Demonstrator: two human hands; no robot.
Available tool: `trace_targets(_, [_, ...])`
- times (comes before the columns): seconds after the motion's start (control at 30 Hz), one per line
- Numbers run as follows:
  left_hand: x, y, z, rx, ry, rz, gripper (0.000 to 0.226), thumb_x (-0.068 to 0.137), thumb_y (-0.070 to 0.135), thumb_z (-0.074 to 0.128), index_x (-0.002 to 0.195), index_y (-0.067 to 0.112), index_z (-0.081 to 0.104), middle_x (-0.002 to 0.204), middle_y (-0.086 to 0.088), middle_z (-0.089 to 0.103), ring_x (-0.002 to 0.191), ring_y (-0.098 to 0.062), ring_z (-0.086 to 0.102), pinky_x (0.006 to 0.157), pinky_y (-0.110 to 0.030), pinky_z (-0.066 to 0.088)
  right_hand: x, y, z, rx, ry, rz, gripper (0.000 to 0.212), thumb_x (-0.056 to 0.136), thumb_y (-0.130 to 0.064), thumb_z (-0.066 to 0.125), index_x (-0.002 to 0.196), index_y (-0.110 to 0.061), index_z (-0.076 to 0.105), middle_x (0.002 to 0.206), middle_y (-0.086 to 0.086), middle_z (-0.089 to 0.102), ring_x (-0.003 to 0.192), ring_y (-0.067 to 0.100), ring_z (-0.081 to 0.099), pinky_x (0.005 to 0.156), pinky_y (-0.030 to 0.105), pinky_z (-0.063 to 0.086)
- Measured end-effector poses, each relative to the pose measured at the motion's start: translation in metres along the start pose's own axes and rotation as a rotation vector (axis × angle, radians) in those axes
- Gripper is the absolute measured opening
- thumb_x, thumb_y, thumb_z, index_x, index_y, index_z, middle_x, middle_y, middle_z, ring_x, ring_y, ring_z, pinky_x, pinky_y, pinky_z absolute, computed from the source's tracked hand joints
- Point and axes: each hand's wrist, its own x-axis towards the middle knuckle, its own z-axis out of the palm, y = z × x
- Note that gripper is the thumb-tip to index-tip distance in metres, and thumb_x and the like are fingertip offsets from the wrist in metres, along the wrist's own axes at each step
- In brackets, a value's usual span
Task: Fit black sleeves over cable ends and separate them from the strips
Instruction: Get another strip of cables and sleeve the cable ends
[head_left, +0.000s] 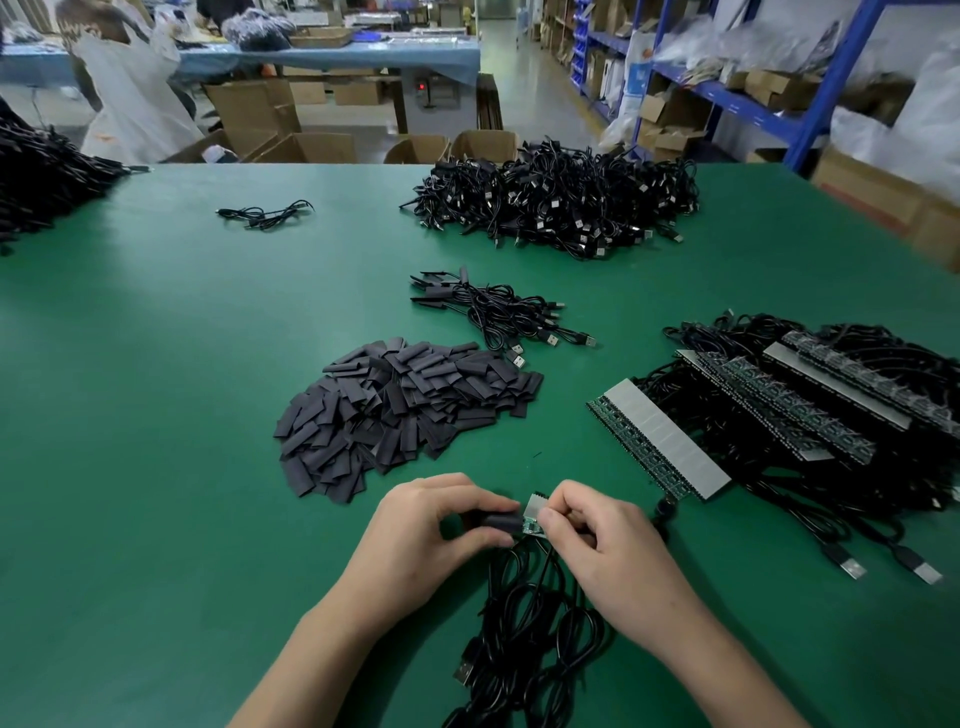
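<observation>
Black sleeve (496, 521), pinched by the left hand (431, 525), meets the cable end (535, 512) held by fingers (549, 519) of the right hand (602, 540); few cables (498, 306) done, many strips (779, 410) wait.

Both our forearms are bare, coming in from the bottom edge: L from approx 7 o'clock, R from approx 5, converging near 6. Our L hand (431, 530) sits knuckles up, thumb & fingers curled round a black sleeve (496, 521). Our R hand (608, 545), at its 3 o'clock, pinches the cable end (535, 512) w/ thumb & forefinger. The two hands nearly touch, fingertips facing.
</observation>
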Motion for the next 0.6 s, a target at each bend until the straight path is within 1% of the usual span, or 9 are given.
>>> trace_targets(0.1, [-0.0003,0.0015,0.0013,0.001,-0.012,0.019,0.026,0.081,0.045,0.081,0.106,0.038,0.079,0.094,0.022,0.072,0.090,0.000,0.069,0.085,-0.032,0.056,0.0000,-0.0006,0.0003,-0.008,0.003,0.000,0.024,0.101,-0.038,0.055,0.078,-0.034,0.052,0.055,-0.010,0.048,0.049,0.006,0.037,0.050,0.024,0.028])
trace_targets(0.23, [-0.0004,0.0031,0.0018,-0.012,-0.014,0.033,0.029,0.083,0.050,0.077,0.109,0.038,0.078,0.093,0.021,0.071,0.090,-0.001,0.069,0.085,-0.034,0.056,-0.0006,-0.0012,0.0001,0.009,0.025,-0.003,0.026,0.102,-0.040,0.058,0.079,-0.029,0.056,0.060,0.001,0.051,0.051,0.006,0.038,0.053,0.028,0.032])
trace_targets(0.27, [-0.0002,0.0033,0.0018,-0.013,-0.015,0.039,0.029,0.083,0.051,0.076,0.109,0.038,0.078,0.094,0.022,0.071,0.090,-0.001,0.069,0.085,-0.034,0.056,0.0000,-0.0015,-0.0003,0.028,0.037,0.000,0.026,0.101,-0.040,0.059,0.079,-0.027,0.058,0.061,0.001,0.052,0.052,0.006,0.038,0.054,0.029,0.033])
trace_targets(0.33, [-0.0002,0.0032,0.0016,-0.009,0.000,0.051,0.027,0.084,0.048,0.077,0.108,0.037,0.079,0.094,0.021,0.072,0.090,-0.001,0.070,0.084,-0.031,0.056,-0.0001,-0.0027,-0.0013,0.053,0.051,0.000,0.022,0.100,-0.038,0.061,0.081,-0.027,0.061,0.062,-0.002,0.053,0.054,0.008,0.041,0.055,0.032,0.036])
trace_targets(0.4, [-0.0008,0.0028,0.0013,0.001,0.039,0.056,0.023,0.085,0.042,0.079,0.107,0.034,0.080,0.093,0.021,0.073,0.089,-0.001,0.070,0.082,-0.028,0.056,-0.0005,-0.0049,-0.0027,0.087,0.051,-0.006,0.012,0.099,-0.032,0.064,0.087,-0.030,0.063,0.069,-0.002,0.058,0.059,0.016,0.049,0.057,0.037,0.042])
trace_targets(0.43, [-0.0009,0.0029,0.0009,0.003,0.057,0.057,0.022,0.085,0.040,0.080,0.106,0.033,0.081,0.093,0.021,0.073,0.088,0.000,0.069,0.080,-0.024,0.055,-0.0009,-0.0059,-0.0036,0.117,0.051,-0.010,0.009,0.098,-0.026,0.064,0.091,-0.031,0.063,0.074,-0.002,0.059,0.063,0.017,0.053,0.060,0.036,0.045])
trace_targets(0.5, [-0.0008,0.0038,-0.0003,-0.014,0.085,0.051,0.021,0.085,0.039,0.079,0.105,0.032,0.081,0.092,0.021,0.072,0.086,0.001,0.068,0.076,-0.014,0.049,-0.0011,-0.0071,-0.0059,0.160,0.070,-0.019,0.018,0.096,-0.015,0.065,0.094,-0.032,0.063,0.080,-0.005,0.061,0.069,0.013,0.057,0.064,0.029,0.049])
trace_targets(0.57, [-0.0004,0.0051,-0.0015,-0.034,0.110,0.047,0.021,0.085,0.038,0.078,0.104,0.030,0.082,0.092,0.020,0.073,0.085,0.002,0.067,0.074,-0.007,0.043,-0.0007,-0.0078,-0.0079,0.155,0.101,-0.026,0.021,0.095,-0.011,0.067,0.092,-0.031,0.063,0.083,-0.009,0.065,0.075,0.010,0.061,0.066,0.020,0.050])
trace_targets(0.6, [-0.0003,0.0055,-0.0018,-0.042,0.117,0.047,0.021,0.085,0.038,0.078,0.104,0.029,0.082,0.091,0.019,0.073,0.085,0.001,0.068,0.073,-0.006,0.042,-0.0005,-0.0082,-0.0084,0.148,0.115,-0.028,0.021,0.095,-0.011,0.068,0.090,-0.031,0.064,0.082,-0.010,0.067,0.076,0.010,0.063,0.067,0.020,0.051])
